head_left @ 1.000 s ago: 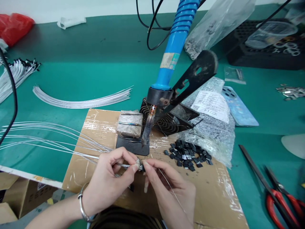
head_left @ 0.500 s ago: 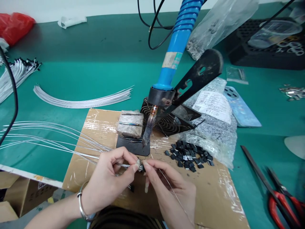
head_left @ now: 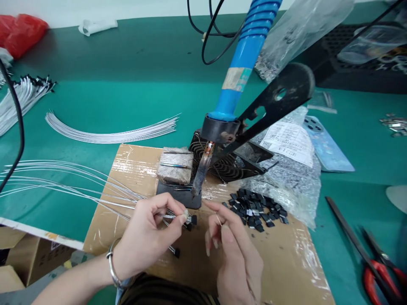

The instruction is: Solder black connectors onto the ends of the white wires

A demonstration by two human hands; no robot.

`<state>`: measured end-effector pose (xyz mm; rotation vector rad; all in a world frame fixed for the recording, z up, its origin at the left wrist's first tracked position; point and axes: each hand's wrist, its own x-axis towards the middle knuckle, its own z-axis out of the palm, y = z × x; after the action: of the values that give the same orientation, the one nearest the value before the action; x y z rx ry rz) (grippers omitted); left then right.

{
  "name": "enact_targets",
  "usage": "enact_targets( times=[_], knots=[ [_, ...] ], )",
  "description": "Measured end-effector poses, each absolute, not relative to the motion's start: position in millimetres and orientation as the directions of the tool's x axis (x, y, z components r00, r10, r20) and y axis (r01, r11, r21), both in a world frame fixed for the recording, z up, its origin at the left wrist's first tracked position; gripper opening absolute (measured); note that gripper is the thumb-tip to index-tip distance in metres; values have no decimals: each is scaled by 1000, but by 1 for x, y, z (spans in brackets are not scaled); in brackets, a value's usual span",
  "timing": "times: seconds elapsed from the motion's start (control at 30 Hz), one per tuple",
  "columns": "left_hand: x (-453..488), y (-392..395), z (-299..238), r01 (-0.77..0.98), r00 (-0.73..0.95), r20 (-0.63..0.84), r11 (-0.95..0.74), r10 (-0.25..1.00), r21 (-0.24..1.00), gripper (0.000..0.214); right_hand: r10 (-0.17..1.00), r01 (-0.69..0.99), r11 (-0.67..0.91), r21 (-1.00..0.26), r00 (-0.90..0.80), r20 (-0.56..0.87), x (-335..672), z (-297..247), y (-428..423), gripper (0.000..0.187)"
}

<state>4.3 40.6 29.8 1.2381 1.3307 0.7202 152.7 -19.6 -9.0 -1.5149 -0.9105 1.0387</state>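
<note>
My left hand (head_left: 149, 237) is closed in a pinch on white wires (head_left: 133, 197) that trail away to the left. A small metal end with a black piece (head_left: 193, 220) sticks out past its fingertips, just below the soldering iron's tip (head_left: 197, 184). My right hand (head_left: 237, 250) is to the right, apart from the left, its fingers curled round a thin solder wire (head_left: 218, 219), most of which is hidden. The blue-handled soldering iron (head_left: 233, 89) sits tip down in a black stand arm (head_left: 276, 97). Another black-ended wire (head_left: 174, 251) hangs under my left hand.
Small black pieces (head_left: 256, 209) lie in a heap on the cardboard (head_left: 286, 258). A block with metal strips (head_left: 174, 171) and a fan (head_left: 219, 165) stand behind the hands. A wire bundle (head_left: 111, 136) lies at the left, scissors (head_left: 375, 271) and a phone (head_left: 330, 148) at the right.
My right hand has drawn back to the right and down, away from my left fingertips. The black piece in front of my left fingers is now exposed. The view has shifted slightly.
</note>
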Motion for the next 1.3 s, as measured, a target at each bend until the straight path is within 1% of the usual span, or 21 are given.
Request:
enact_targets(
  times=[0.07, 0.17, 0.2, 0.23, 0.3, 0.37, 0.43, 0.5, 0.63, 0.7, 0.83, 1.0, 1.13, 1.3],
  knots=[
    [5, 42, 29, 254, 167, -297, 251, 940, 934, 10, 912, 75, -208, -975, 376, -166, 153, -7, -21, 30],
    [5, 44, 29, 255, 161, -287, 241, 944, 936, 9, 894, 191, -242, -951, 426, -142, 155, -3, -22, 17],
    [5, 45, 28, 253, 161, -283, 238, 945, 938, 9, 896, 227, -245, -942, 425, -131, 156, -2, -22, 16],
    [5, 45, 28, 249, 160, -280, 236, 946, 939, 8, 904, 255, -237, -937, 412, -116, 158, -2, -21, 21],
    [5, 47, 27, 245, 159, -276, 233, 948, 941, 9, 932, 271, -168, -948, 356, -64, 162, -3, -19, 33],
    [5, 49, 27, 258, 160, -270, 223, 950, 940, 9, 953, 243, -80, -967, 304, -3, 164, -4, -16, 33],
    [6, 51, 27, 275, 161, -268, 218, 950, 936, 9, 955, 197, -34, -980, 294, 26, 163, -4, -14, 28],
    [6, 53, 27, 291, 158, -275, 222, 948, 931, 10, 951, 134, -45, -990, 310, -1, 161, -2, -12, 23],
    [8, 56, 28, 330, 142, -288, 229, 947, 916, 11, 938, 19, -117, -993, 330, -105, 156, 3, -12, 22],
    [9, 57, 29, 340, 134, -290, 231, 948, 912, 11, 937, 9, -135, -991, 326, -124, 155, 4, -11, 22],
    [10, 60, 32, 332, 132, -291, 234, 948, 914, 11, 940, 5, -119, -993, 322, -111, 156, 7, -9, 22],
    [10, 63, 32, 312, 130, -287, 236, 949, 921, 10, 925, -25, -157, -987, 346, -156, 155, 12, -5, 24],
    [10, 65, 34, 307, 122, -295, 247, 948, 919, 10, 925, -40, -139, -990, 350, -144, 153, 15, -2, 24],
    [11, 66, 36, 303, 133, -268, 218, 954, 928, 9, 929, -35, -129, -991, 346, -133, 154, 14, -1, 24]
  ],
)
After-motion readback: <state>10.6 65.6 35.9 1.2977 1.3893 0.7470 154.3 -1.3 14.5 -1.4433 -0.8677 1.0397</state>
